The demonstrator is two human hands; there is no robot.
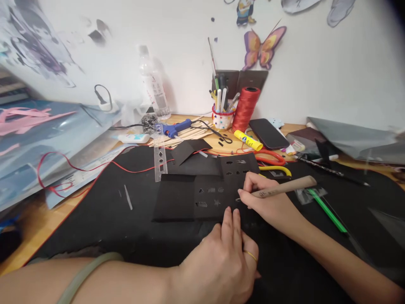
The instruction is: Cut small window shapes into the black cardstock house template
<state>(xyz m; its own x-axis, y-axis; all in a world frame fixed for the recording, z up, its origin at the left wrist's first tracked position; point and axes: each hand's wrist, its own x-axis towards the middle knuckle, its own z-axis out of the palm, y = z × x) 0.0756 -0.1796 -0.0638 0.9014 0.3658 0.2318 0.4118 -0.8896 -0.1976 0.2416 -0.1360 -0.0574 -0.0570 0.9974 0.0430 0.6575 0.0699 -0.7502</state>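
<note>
A folded black card point(177, 197) lies on the dark mat, with small shapes showing on its middle panel, among them a triangle and a star. My left hand point(226, 261) rests at the card's lower edge, two fingers stretched out and pressing on it. In my right hand point(268, 200) is a thick beige pen point(287, 186), gripped near its lower end and slanting up to the right. Its tip is hidden behind my fingers, close to a small curved mark on the card. Another black panel with shapes point(238, 165) lies just behind.
A clear stencil ruler point(160, 160), blue glue gun point(177, 128) and wooden sticks point(196, 137) lie behind the card. Farther right are a yellow glue stick point(248, 140), scissors point(275, 169), a phone point(268, 133) and a red thread spool point(246, 109). A green cutter point(329, 212) lies right.
</note>
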